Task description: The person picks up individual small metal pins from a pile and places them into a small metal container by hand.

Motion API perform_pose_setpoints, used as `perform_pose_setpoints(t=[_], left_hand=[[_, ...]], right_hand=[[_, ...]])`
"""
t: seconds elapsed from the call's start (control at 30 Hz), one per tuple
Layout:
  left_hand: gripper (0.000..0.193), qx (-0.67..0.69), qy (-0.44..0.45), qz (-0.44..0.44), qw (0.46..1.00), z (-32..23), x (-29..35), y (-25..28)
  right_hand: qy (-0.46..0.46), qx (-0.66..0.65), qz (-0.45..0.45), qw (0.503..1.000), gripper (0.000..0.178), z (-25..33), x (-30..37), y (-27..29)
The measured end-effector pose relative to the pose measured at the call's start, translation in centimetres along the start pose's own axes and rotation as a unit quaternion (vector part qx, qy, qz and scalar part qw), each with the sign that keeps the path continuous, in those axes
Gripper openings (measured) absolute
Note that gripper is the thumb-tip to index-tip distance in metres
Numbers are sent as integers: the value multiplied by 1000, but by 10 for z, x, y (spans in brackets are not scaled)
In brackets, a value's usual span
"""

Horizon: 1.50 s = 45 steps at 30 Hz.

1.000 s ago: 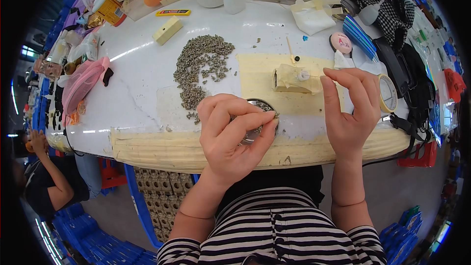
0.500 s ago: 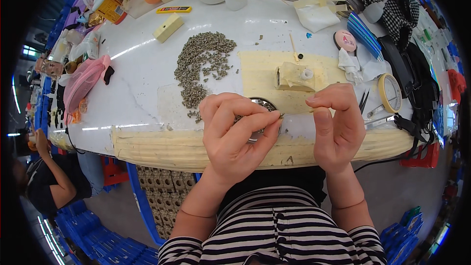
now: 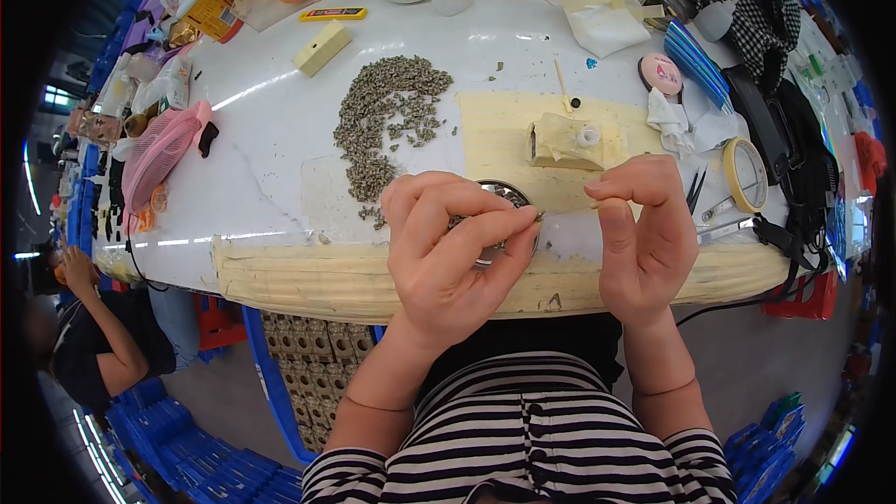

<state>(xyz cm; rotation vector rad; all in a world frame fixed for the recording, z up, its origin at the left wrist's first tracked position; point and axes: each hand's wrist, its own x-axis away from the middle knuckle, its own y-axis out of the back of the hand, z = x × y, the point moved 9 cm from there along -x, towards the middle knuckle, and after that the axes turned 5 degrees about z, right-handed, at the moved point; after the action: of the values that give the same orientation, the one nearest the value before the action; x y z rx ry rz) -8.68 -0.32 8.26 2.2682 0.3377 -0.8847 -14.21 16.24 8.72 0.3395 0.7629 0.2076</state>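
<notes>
We pinch a tiny piece (image 3: 539, 217) in our left grip (image 3: 453, 266), which partly hides a round dish (image 3: 511, 187), and a thin pale object (image 3: 597, 205) in our right grip (image 3: 644, 247); before us, small grey pieces (image 3: 378, 101) lie heaped on the white desk (image 3: 257, 163)

A small-parts workshop is indicated: a heap of small grey parts (image 3: 369, 112) is spread on a worktable (image 3: 252, 145) edged with tape (image 3: 308, 277), blue trays (image 3: 177, 439) are stacked below, and a co-worker (image 3: 84, 345) is seen.
</notes>
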Motion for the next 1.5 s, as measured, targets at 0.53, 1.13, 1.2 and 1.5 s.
perform_pose_setpoints(t=[0.53,1.13,1.2,1.5], left_hand=[[22,7,8,-2,1000,1,2,0],[24,15,0,-32,999,1,2,1],[24,11,4,-30,999,2,2,2],[24,8,10,-24,1000,4,1,1]], right_hand=[[76,247,-54,965,12,12,-26,26],[-77,-43,81,993,11,-2,3,-20],[-64,-47,86,993,15,1,3,-21],[54,70,59,994,30,24,9,-21]])
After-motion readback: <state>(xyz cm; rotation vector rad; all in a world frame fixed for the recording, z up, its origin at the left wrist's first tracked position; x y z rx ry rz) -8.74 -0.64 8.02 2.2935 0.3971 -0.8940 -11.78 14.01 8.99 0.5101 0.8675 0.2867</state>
